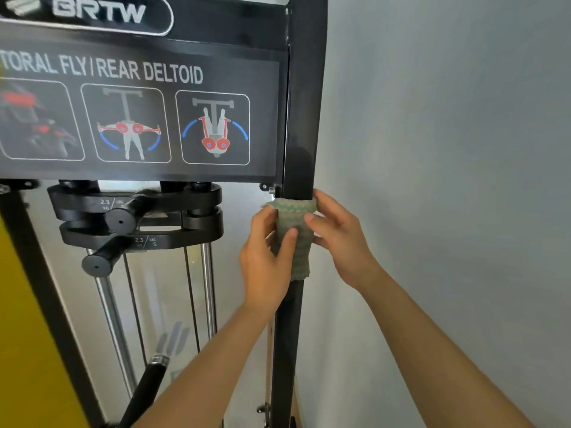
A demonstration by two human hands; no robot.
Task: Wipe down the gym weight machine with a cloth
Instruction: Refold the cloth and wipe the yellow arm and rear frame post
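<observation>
green-and-white woven cloth wrapped around the black steel upright post of the weight machine, just under the exercise placard. left hand and right hand both clamp it from opposite sides. risk: loose lower flap may slip off the post if grip slackens.

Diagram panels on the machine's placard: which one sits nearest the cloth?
The rightmost white-outlined diagram panel, figure with arms drawn together; closest to the green cloth.
</observation>
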